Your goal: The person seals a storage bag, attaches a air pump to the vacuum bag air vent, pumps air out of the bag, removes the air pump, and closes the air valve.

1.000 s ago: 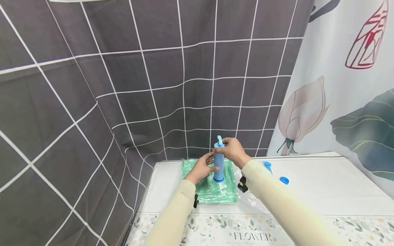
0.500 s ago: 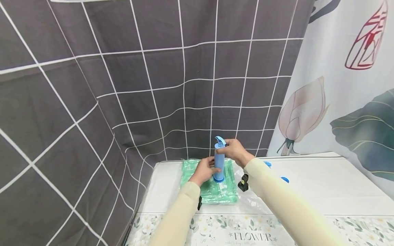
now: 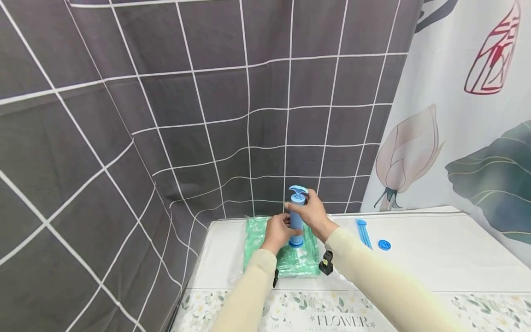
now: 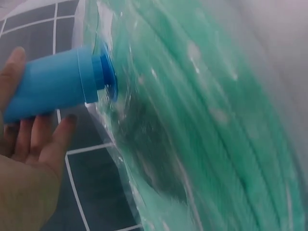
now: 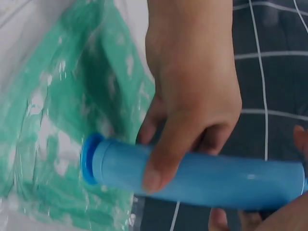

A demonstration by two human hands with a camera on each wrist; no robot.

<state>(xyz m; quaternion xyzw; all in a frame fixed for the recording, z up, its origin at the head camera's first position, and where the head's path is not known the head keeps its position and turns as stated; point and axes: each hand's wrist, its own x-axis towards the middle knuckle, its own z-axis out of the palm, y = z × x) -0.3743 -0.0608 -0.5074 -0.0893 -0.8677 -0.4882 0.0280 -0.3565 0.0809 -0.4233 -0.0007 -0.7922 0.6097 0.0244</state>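
Observation:
A light blue hand pump [image 3: 296,222] stands upright on a clear plastic vacuum bag [image 3: 304,267] with folded green contents. Its darker blue base ring [image 4: 110,77] meets the bag's film. My left hand [image 3: 277,233] grips the lower part of the barrel, thumb on the near side and fingers behind. Higher up, just under the T-shaped handle [image 3: 298,189], my right hand [image 3: 314,214] holds the barrel's top end between thumb and fingers. In the right wrist view the left hand [image 5: 195,91] comes in from above, and part of the right hand [image 5: 286,216] shows at the lower corner.
To the right on the white table [image 3: 431,249] lie a long blue plastic strip [image 3: 363,234] and a round blue disc [image 3: 384,245]. A dark grid-patterned cloth [image 3: 265,129] hangs close behind and to the left. Printed flowers and lettering run along the table's front.
The pump's handle has turned from edge-on to broadside. My left hand has moved right around the barrel, and the right hand has shifted its hold near the top.

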